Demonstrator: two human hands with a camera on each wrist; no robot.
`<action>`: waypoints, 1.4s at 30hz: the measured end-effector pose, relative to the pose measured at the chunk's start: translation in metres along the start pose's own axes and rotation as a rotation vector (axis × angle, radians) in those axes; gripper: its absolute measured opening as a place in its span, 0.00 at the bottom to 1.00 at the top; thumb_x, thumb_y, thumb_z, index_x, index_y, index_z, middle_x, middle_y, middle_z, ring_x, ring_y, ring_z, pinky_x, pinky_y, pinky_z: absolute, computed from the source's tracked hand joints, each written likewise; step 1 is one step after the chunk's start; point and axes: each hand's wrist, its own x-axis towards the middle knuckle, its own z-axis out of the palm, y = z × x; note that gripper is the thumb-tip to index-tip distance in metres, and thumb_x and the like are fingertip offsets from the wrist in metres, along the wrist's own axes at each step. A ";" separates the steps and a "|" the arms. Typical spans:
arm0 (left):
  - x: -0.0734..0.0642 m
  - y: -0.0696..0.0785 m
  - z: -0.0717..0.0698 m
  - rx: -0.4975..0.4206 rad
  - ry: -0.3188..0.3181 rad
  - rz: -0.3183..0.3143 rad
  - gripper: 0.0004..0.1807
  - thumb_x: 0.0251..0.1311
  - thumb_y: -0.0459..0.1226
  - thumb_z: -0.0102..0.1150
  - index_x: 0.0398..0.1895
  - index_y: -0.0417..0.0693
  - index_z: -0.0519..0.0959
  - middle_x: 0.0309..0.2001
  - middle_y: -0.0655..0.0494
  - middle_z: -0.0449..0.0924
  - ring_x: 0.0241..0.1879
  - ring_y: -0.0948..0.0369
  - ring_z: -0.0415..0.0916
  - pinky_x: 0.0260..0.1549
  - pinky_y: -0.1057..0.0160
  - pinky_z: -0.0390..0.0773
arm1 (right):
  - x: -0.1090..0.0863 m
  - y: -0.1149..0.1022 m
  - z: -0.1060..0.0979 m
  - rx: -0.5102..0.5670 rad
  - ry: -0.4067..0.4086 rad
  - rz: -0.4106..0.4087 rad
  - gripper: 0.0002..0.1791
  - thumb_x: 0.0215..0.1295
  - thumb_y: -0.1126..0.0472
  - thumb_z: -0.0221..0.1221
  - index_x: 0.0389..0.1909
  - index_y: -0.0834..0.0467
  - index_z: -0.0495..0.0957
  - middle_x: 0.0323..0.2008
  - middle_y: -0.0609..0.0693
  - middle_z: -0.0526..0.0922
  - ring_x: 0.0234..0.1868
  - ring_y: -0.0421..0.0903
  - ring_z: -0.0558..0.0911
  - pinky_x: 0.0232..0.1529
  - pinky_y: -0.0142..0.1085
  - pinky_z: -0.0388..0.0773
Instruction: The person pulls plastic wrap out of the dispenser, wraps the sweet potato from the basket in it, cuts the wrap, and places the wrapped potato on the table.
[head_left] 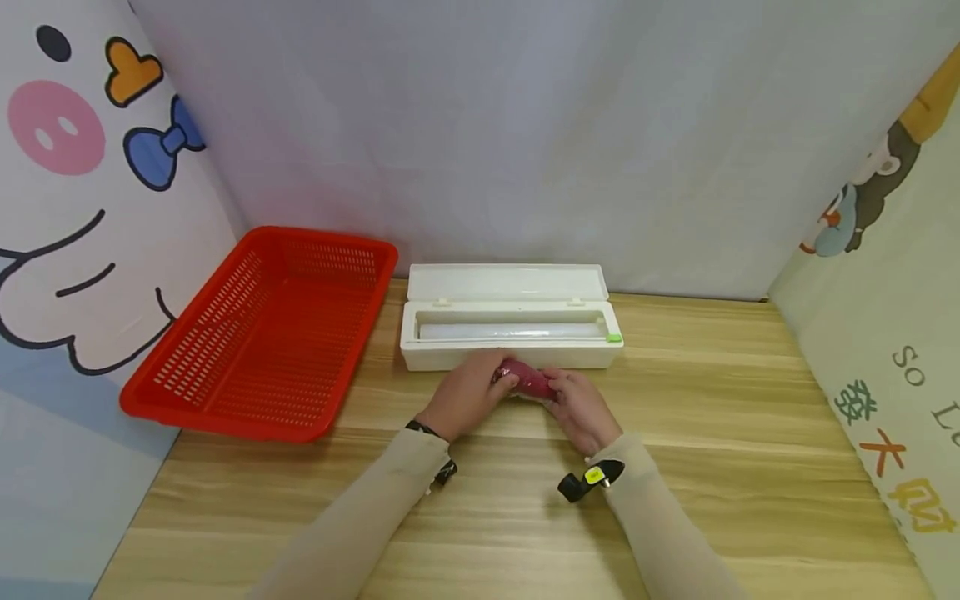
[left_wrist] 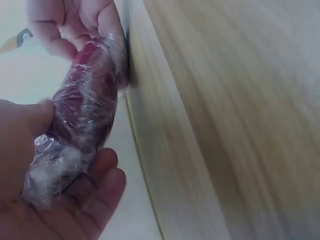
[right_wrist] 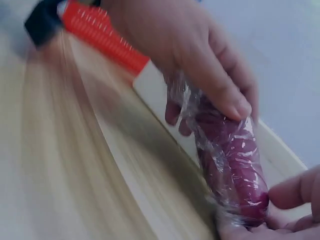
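Observation:
A purple-red sweet potato (head_left: 528, 379) wrapped in clear cling film (left_wrist: 52, 170) is held between both hands, over the wooden table in front of a white box. My left hand (head_left: 465, 392) grips its left end, thumb on one side and fingers curled beneath, as the left wrist view shows. There the film bunches up loosely at that end. At the other end, my right hand (head_left: 585, 412) pinches the tip between thumb and fingers. Wrinkled film runs along the side of the sweet potato (right_wrist: 242, 170) in the right wrist view.
Behind the hands stands the white cling film box (head_left: 431, 358), its lid (head_left: 506, 283) raised at the back and a film roll (head_left: 517, 331) inside. A red plastic basket (head_left: 345, 367) is on the left. A pale curtain (head_left: 525, 150) hangs behind the wooden table (head_left: 735, 400).

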 end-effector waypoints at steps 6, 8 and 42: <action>0.002 -0.004 0.003 0.063 -0.004 0.010 0.20 0.81 0.48 0.47 0.60 0.49 0.81 0.52 0.51 0.85 0.54 0.54 0.81 0.54 0.51 0.79 | -0.010 0.010 -0.001 -0.140 0.079 -0.120 0.25 0.75 0.76 0.43 0.71 0.74 0.61 0.73 0.69 0.65 0.73 0.59 0.67 0.71 0.41 0.69; 0.002 -0.009 0.004 0.091 0.005 0.019 0.19 0.81 0.49 0.45 0.57 0.50 0.82 0.42 0.55 0.85 0.46 0.56 0.82 0.49 0.53 0.80 | -0.013 0.011 -0.002 -0.273 0.104 -0.182 0.24 0.74 0.75 0.46 0.70 0.72 0.65 0.71 0.68 0.68 0.72 0.61 0.69 0.71 0.47 0.68; -0.003 -0.015 -0.013 0.105 -0.096 0.024 0.26 0.63 0.45 0.69 0.63 0.50 0.77 0.62 0.53 0.75 0.61 0.56 0.70 0.60 0.55 0.76 | -0.007 -0.020 -0.012 -1.068 -0.180 -0.260 0.13 0.71 0.60 0.65 0.52 0.60 0.83 0.25 0.46 0.84 0.23 0.41 0.81 0.26 0.36 0.80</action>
